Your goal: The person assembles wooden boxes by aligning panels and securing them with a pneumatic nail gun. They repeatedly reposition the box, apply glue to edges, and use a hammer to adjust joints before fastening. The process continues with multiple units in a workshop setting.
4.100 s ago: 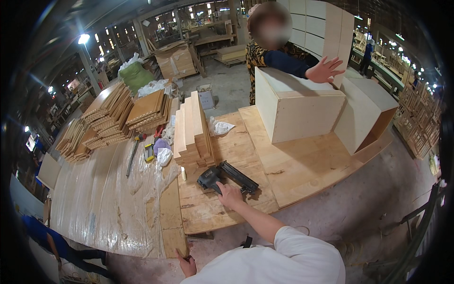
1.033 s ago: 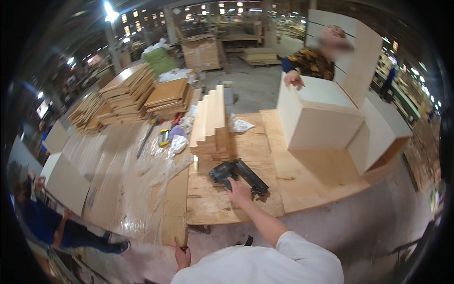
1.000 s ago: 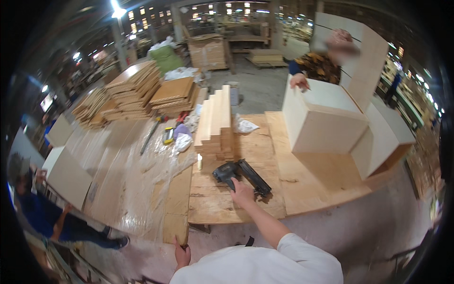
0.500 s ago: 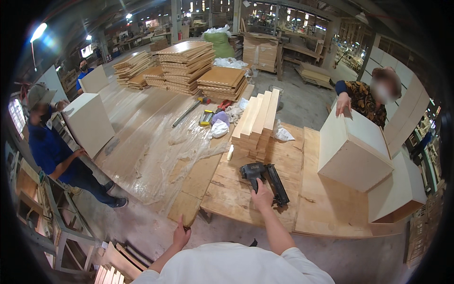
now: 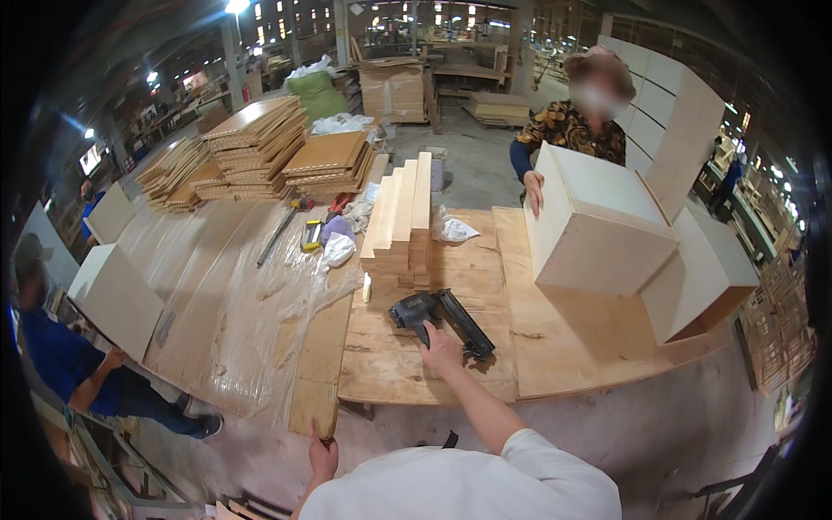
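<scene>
My right hand (image 5: pixel 442 348) is wrapped round the handle of a black nail gun (image 5: pixel 416 310), which lies on its side on the plywood table (image 5: pixel 425 381). Just behind the gun stands a stepped stack of pale wooden strips (image 5: pixel 403 217). Lower down, my left hand (image 5: pixel 323 455) is at the near end of a long wooden board (image 5: pixel 314 394) along the table's edge. One of its digits lies on the board and the others curl at its end, partly hidden.
At right a co-worker's hand (image 5: pixel 534 192) touches a white box (image 5: pixel 598 234), beside a second box (image 5: pixel 706 282). Another person in blue (image 5: pixel 56 347) stands left by a white panel box (image 5: pixel 121 299). Stacked panels (image 5: pixel 251 147), a hammer (image 5: pixel 282 230) and rags (image 5: pixel 340 249) lie beyond plastic sheeting.
The view has turned to the right, so everything sits farther left. My hands stay at the nail gun and the board end. The co-worker's hand at right is lower on the white box's side.
</scene>
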A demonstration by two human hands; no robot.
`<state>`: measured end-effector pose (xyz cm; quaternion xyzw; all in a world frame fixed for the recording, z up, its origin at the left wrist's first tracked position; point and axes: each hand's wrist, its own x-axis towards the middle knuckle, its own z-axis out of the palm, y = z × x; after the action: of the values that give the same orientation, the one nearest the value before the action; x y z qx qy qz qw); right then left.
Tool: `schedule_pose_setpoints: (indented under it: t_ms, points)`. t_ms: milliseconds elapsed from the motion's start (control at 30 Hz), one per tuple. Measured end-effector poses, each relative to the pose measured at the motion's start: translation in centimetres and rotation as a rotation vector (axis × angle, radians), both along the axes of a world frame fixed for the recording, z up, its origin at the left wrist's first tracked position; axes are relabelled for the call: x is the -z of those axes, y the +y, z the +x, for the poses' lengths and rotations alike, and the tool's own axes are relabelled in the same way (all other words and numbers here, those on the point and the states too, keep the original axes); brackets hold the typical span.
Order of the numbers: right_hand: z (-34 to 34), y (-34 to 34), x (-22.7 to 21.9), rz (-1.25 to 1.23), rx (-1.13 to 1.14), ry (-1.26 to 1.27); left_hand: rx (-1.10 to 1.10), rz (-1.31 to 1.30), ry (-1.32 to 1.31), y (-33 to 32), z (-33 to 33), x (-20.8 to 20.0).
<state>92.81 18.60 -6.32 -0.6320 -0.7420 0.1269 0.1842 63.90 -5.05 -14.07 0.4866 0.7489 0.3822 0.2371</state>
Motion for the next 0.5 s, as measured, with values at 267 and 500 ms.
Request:
schedule_pose_setpoints:
  t_ms: [267,500]
  points:
    - [0.3,0.0,0.1,-0.002,0.016,0.021,0.017,-0.004,-0.010,0.1,-0.2,0.7]
    - [0.2,0.0,0.4,-0.017,0.027,0.015,0.018,0.030,0.010,-0.1,-0.3,1.1]
